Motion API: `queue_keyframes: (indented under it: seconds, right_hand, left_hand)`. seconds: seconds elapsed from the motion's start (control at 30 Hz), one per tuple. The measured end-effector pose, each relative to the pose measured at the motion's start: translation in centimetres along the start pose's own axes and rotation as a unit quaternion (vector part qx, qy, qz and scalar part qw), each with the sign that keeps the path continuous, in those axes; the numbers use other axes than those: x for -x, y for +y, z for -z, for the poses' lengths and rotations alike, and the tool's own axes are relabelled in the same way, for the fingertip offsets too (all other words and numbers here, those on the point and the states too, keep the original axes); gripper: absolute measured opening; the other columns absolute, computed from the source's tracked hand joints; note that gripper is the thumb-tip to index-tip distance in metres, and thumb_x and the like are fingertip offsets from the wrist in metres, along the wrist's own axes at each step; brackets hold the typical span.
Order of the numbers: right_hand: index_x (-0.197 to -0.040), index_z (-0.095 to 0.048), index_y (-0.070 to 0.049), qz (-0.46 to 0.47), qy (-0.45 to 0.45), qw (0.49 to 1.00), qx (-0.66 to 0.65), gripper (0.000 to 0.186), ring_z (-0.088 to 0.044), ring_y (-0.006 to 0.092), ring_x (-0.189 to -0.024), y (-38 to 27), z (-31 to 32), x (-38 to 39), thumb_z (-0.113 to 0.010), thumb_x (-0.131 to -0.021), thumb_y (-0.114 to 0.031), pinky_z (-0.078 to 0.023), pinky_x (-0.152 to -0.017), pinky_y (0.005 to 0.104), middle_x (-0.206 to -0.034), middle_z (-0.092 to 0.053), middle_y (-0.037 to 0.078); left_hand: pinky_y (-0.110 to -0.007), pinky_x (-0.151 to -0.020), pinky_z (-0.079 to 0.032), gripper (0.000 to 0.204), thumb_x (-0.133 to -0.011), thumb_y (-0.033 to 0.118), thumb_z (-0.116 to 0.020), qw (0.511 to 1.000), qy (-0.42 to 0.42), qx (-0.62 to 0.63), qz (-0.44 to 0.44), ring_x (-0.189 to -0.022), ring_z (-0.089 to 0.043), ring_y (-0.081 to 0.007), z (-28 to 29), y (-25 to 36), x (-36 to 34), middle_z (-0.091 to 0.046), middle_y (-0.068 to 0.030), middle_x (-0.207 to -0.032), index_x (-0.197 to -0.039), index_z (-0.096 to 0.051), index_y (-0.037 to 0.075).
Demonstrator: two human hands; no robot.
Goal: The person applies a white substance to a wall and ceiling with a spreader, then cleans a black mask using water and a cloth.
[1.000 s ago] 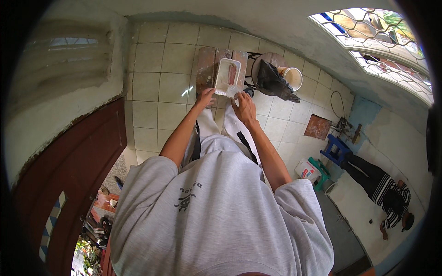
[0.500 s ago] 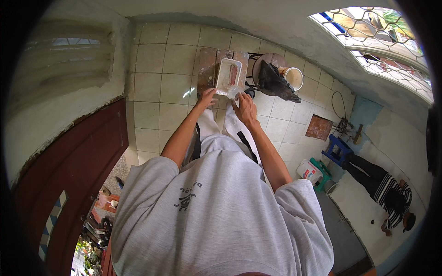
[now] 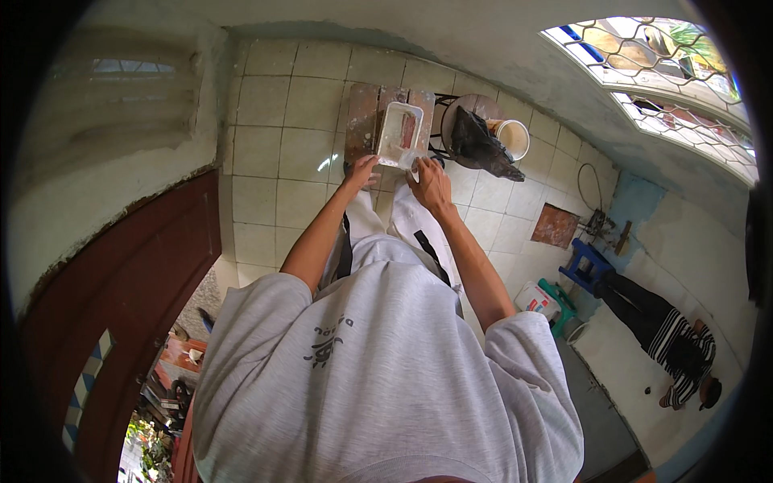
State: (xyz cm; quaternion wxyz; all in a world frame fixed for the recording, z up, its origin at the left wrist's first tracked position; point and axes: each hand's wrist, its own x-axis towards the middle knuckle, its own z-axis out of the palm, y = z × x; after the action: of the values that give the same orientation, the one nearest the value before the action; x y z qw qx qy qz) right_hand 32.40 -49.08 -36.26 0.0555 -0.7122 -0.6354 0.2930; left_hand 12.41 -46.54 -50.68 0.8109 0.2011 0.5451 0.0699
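Note:
A white rectangular tray point(image 3: 385, 133) lies on a low wooden table point(image 3: 360, 121) spattered with pale marks. Inside the tray a reddish-brown strip shows along its right side. My left hand point(image 3: 362, 172) holds the tray's near left corner, fingers closed on its rim. At the near right corner, my right hand point(image 3: 431, 187) grips a small clear plastic cup point(image 3: 408, 158), which is over the tray's near edge. The fingers partly cover the cup, and its contents are too small to make out.
Right of the table, a round stool point(image 3: 485, 107) bears a black plastic bag point(image 3: 473, 141) and a white bucket point(image 3: 515, 138). A blue stool point(image 3: 586, 264) and a person point(image 3: 672, 342) in striped clothes are farther right. A dark red door point(image 3: 133, 302) stands left.
My right hand has shifted slightly, its fingers reaching farther forward, and the cup has turned a little toward the tray. My left hand stays at the tray corner.

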Motion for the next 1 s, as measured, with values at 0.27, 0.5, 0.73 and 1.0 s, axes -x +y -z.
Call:
queue_keyframes:
  seconds: [0.27,0.5,0.73,1.0]
  right_hand:
    - [-0.092,-0.061,-0.003,0.022,-0.002,1.000,0.007,0.020,-0.062,0.0363,-0.098,0.3,0.5,-1.5,-0.072,-0.084,-0.019,-0.052,-0.079,0.0464,-0.094,-0.065,0.015]
    - [-0.092,-0.063,-0.003,0.029,0.001,0.999,0.027,0.021,-0.063,0.0357,-0.097,0.1,1.7,-3.2,-0.072,-0.084,-0.020,-0.053,-0.079,0.0455,-0.095,-0.066,0.015]
    - [-0.091,-0.063,-0.003,0.036,0.028,0.998,0.046,0.021,-0.064,0.0346,-0.095,0.2,2.8,-4.7,-0.073,-0.083,-0.021,-0.054,-0.078,0.0447,-0.094,-0.067,0.014]
    - [-0.095,-0.064,-0.004,0.056,0.035,0.996,0.061,0.024,-0.064,0.0342,-0.096,0.3,3.6,-6.3,-0.074,-0.081,-0.021,-0.055,-0.079,0.0451,-0.096,-0.067,0.013]
  left_hand:
    - [-0.038,-0.093,-0.050,0.051,-0.100,0.043,-0.054,1.000,0.005,-0.010,-0.005,-0.115,-0.063,-0.0262,0.2,0.4,0.4,-0.056,-0.0041,-0.143,-0.143,-0.054,0.016]
    - [-0.036,-0.083,-0.053,0.052,-0.100,0.047,-0.057,1.000,0.015,-0.009,-0.023,-0.102,-0.067,-0.0208,0.7,-0.1,-0.3,-0.061,-0.0053,-0.136,-0.143,-0.055,0.018]
    - [-0.036,-0.086,-0.052,0.049,-0.099,0.043,-0.057,1.000,0.018,-0.009,-0.015,-0.104,-0.066,-0.0204,0.2,0.7,0.3,-0.061,-0.0042,-0.134,-0.141,-0.057,0.018]
    - [-0.037,-0.092,-0.051,0.047,-0.099,0.042,-0.057,1.000,0.007,-0.008,-0.008,-0.110,-0.063,-0.0234,0.3,0.8,0.8,-0.058,-0.0044,-0.136,-0.140,-0.057,0.018]
